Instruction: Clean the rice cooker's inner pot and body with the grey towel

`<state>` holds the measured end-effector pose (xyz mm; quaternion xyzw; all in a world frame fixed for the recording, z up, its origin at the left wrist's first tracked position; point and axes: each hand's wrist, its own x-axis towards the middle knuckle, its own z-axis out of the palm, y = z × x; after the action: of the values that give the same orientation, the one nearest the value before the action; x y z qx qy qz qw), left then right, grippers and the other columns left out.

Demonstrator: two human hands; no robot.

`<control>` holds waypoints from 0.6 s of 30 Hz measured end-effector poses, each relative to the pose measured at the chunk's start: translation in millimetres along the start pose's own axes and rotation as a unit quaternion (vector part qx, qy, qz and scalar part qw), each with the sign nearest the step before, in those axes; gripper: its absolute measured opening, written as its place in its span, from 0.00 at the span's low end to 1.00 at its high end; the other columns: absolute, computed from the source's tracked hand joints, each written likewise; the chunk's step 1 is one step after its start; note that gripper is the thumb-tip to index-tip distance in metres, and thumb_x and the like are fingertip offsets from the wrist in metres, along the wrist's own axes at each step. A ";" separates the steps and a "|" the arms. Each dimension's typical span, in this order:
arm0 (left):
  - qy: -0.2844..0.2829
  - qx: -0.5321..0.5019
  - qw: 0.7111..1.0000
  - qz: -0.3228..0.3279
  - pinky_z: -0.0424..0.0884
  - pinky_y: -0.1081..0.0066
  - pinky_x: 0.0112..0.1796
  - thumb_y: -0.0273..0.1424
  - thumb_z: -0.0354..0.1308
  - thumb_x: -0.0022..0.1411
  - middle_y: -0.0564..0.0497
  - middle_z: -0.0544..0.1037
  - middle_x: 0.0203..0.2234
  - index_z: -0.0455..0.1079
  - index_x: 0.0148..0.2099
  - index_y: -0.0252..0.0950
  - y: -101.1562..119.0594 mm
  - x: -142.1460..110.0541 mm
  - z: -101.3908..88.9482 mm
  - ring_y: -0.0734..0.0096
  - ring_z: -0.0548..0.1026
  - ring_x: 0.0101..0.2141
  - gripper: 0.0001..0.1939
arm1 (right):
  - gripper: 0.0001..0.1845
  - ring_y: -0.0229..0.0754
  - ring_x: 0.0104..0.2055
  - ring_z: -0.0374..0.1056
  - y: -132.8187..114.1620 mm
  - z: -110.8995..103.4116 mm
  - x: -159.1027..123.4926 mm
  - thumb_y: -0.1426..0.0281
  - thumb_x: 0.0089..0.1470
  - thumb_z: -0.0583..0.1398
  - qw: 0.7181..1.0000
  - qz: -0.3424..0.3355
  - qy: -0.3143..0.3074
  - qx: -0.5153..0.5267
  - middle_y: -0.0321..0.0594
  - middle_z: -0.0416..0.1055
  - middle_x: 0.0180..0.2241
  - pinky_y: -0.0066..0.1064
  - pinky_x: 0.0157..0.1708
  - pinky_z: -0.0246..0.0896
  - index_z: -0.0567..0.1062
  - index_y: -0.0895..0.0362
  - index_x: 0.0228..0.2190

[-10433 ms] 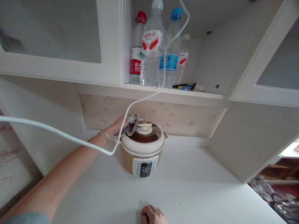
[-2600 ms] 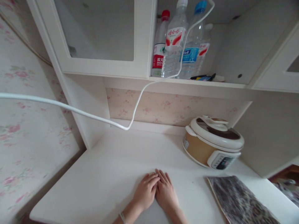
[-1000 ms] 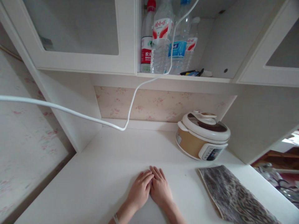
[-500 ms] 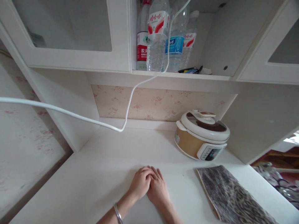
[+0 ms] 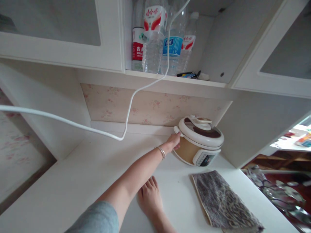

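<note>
My left hand [image 5: 174, 140], with a silver bangle at the wrist, reaches across to an electric cooker [image 5: 187, 149]. Its thumb lies over the white side handle and the fingers curl beneath it, so the hand grips the cooker by that handle. The cooker is tan and white, with a glass-panelled lid [image 5: 202, 131] on top and a control panel at its front. Lower down, my right hand [image 5: 151, 195] rests palm down on the white counter [image 5: 102, 181], fingers stretched out and holding nothing. My left forearm passes just above its fingertips.
A patterned grey cloth [image 5: 223, 200] lies folded on the counter's right side. Several plastic bottles [image 5: 155, 38] stand on the shelf above, beside small items [image 5: 190, 75]. A white cable [image 5: 128, 110] hangs across the view. Glassware [image 5: 277, 191] shows at the far right.
My hands were together on the counter. The left has moved forward and right and taken hold of the cooker's handle; the right stays on the counter. The view has shifted right.
</note>
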<state>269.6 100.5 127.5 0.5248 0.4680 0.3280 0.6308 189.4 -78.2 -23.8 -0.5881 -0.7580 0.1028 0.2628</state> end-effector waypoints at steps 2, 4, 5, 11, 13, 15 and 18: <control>0.018 -0.022 0.999 -0.017 0.64 0.75 0.21 0.52 0.46 0.63 0.48 0.72 0.29 0.63 0.43 0.33 1.4 11.7 14.4 0.76 0.69 0.21 0.25 | 0.17 0.46 0.56 0.63 0.4 -0.5 1.8 0.70 0.59 0.54 1.000 -0.003 -0.009 -0.011 0.38 0.75 0.48 0.43 0.63 0.43 0.76 0.48 0.47; 0.036 -0.047 0.998 -0.022 0.65 0.74 0.20 0.51 0.44 0.64 0.48 0.71 0.29 0.62 0.45 0.33 1.7 18.9 25.9 0.77 0.68 0.19 0.24 | 0.17 0.50 0.54 0.65 0.7 -1.8 4.0 0.69 0.58 0.55 1.000 -0.002 -0.026 -0.013 0.40 0.76 0.46 0.44 0.60 0.46 0.76 0.48 0.47; 0.043 -0.059 0.997 -0.022 0.65 0.74 0.20 0.49 0.42 0.65 0.49 0.71 0.29 0.61 0.45 0.33 1.7 21.4 29.9 0.77 0.67 0.19 0.23 | 0.17 0.51 0.53 0.65 0.9 -2.5 5.1 0.68 0.58 0.55 0.999 0.002 -0.033 -0.009 0.40 0.76 0.46 0.44 0.59 0.47 0.76 0.48 0.47; 0.049 -0.112 0.992 -0.008 0.66 0.74 0.21 0.42 0.44 0.66 0.52 0.68 0.24 0.64 0.37 0.32 -0.3 25.9 25.2 0.79 0.65 0.17 0.18 | 0.14 0.49 0.51 0.66 4.0 -3.1 9.1 0.70 0.53 0.58 0.999 0.015 -0.025 0.012 0.39 0.77 0.42 0.41 0.58 0.47 0.78 0.49 0.41; 0.060 -0.132 0.989 -0.005 0.68 0.73 0.22 0.41 0.44 0.66 0.53 0.68 0.24 0.63 0.37 0.32 -0.6 25.5 15.3 0.79 0.66 0.17 0.17 | 0.13 0.47 0.50 0.67 4.3 -3.8 9.2 0.72 0.54 0.57 0.999 0.021 -0.017 0.026 0.39 0.78 0.40 0.39 0.57 0.47 0.79 0.50 0.38; 0.070 -0.153 0.986 -0.005 0.69 0.74 0.23 0.40 0.45 0.66 0.55 0.67 0.22 0.62 0.36 0.33 -0.1 25.7 -0.1 0.80 0.66 0.17 0.15 | 0.13 0.43 0.50 0.67 4.1 -5.6 9.0 0.73 0.56 0.55 0.999 0.024 -0.006 0.043 0.37 0.77 0.40 0.37 0.58 0.47 0.78 0.50 0.37; 0.084 -0.176 0.981 -0.007 0.69 0.75 0.23 0.41 0.48 0.65 0.57 0.65 0.19 0.62 0.34 0.34 0.5 27.1 -36.6 0.81 0.65 0.16 0.15 | 0.15 0.41 0.54 0.64 4.1 -8.0 8.4 0.73 0.58 0.53 0.998 0.019 0.006 0.055 0.35 0.75 0.48 0.38 0.60 0.45 0.77 0.49 0.40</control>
<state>244.7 138.2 120.9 0.3734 0.4575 0.4437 0.6741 195.6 -70.3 -16.6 -0.5872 -0.7386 0.1461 0.2972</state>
